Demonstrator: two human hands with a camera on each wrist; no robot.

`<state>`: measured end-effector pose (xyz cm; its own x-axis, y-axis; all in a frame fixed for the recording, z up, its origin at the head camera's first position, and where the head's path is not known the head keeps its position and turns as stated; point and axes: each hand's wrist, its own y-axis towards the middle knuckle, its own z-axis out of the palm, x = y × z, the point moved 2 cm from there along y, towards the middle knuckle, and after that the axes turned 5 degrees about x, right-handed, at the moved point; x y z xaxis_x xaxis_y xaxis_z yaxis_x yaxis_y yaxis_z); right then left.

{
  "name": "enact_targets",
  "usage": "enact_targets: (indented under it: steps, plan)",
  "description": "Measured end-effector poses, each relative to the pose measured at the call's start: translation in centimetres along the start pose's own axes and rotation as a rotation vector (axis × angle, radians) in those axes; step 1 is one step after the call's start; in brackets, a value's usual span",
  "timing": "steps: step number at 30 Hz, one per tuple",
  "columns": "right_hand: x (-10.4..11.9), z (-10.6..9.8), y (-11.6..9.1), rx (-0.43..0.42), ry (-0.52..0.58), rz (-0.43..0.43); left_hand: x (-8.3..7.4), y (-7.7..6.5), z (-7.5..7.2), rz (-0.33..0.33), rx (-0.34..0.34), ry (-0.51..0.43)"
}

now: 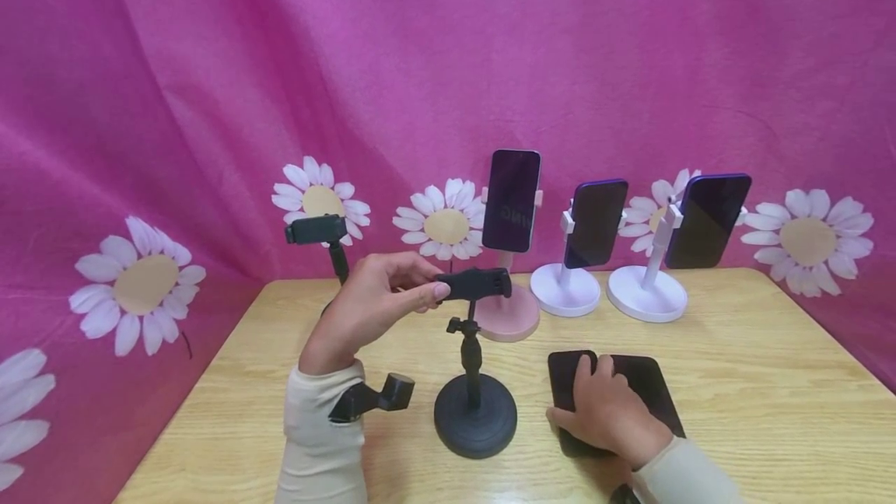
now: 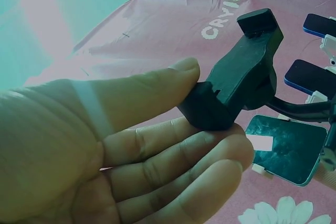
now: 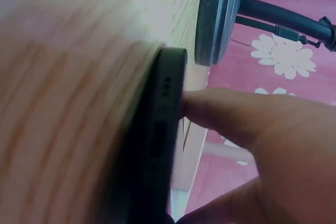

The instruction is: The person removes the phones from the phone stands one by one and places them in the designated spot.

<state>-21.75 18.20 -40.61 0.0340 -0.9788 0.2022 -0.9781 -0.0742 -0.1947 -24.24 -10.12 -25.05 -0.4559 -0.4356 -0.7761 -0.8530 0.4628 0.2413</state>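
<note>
Magenta cloth (image 1: 210,61) hangs in soft folds beyond both hands, printed with white-petalled daisies. Behind the left hand, a matte black stand (image 1: 315,230) lifts a blocky holder on a slim neck. A cream fabric sleeve (image 1: 322,442) wraps the left wrist, carrying a black mount (image 1: 371,403) with a squarish end. The left hand (image 1: 371,302) pinches one end of a dark plastic clamp (image 1: 476,284) between thumb and fingers; the clamp has a waisted body and a raised lip at its far end. Below and to the right of that hand, its jointed pole drops into a round, flat base (image 1: 476,418) on the pale, wood-grained tabletop (image 1: 770,379). Beyond the clamp, a pink disc-based stand (image 1: 507,317) holds an upright phone (image 1: 512,201). Farther right and beyond the right hand, a white round-footed stand (image 1: 563,290) bears a glossy phone (image 1: 596,224). Nearer, the right hand (image 1: 616,414) grips a flat black handset (image 1: 563,379), thumb against its left edge and bent fingers across its smooth face; a second dark handset (image 1: 647,379) lies beside it. Beyond that hand, another white stand (image 1: 647,295) carries a tilted, blue-edged phone (image 1: 710,220).
</note>
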Motion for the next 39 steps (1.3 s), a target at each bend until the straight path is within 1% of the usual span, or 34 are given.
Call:
enact_targets:
  steps: [4, 8, 11, 14, 17, 20, 24, 27, 30, 34, 36, 39]
  plan:
    - [0.4, -0.1, -0.3, 0.0, -0.063, 0.011, 0.1, -0.1, -0.1, 0.006, 0.0, 0.002]
    - [0.5, -0.2, -0.5, -0.006, -0.097, 0.008, 0.0, -0.2, -0.1, 0.012, 0.005, 0.02]
    - [0.4, -0.2, -0.5, 0.002, -0.105, -0.006, -0.1, -0.2, -0.1, 0.014, 0.009, 0.044]
    - [0.3, -0.2, -0.4, 0.014, -0.106, -0.029, -0.2, -0.2, 0.0, 0.03, 0.004, 0.068]
    - [0.3, -0.2, -0.3, 0.016, -0.106, -0.053, -0.4, -0.1, 0.0, 0.05, -0.017, 0.087]
    - [0.4, -0.2, -0.3, 0.01, -0.111, -0.071, -0.4, -0.2, -0.2, 0.046, -0.056, 0.106]
    - [0.6, -0.1, -0.3, 0.007, -0.118, -0.084, -0.1, -0.3, -0.6, 0.003, -0.13, 0.147]
    - [0.5, 0.1, -0.4, -0.008, -0.122, -0.095, 0.3, -0.2, -0.8, -0.02, -0.193, 0.192]
    - [0.5, 0.1, -0.5, -0.022, -0.119, -0.099, 0.8, 0.1, -1.0, -0.039, -0.261, 0.231]
    - [0.5, 0.1, -0.5, -0.02, -0.119, -0.1, 1.5, 0.7, -1.4, -0.077, -0.339, 0.246]
    - [0.6, 0.1, -0.5, -0.015, -0.125, -0.104, 1.9, 1.1, -1.6, -0.084, -0.36, 0.259]
    - [0.6, 0.0, -0.4, -0.001, -0.129, -0.102, 2.5, 2.0, -2.2, -0.072, -0.382, 0.312]
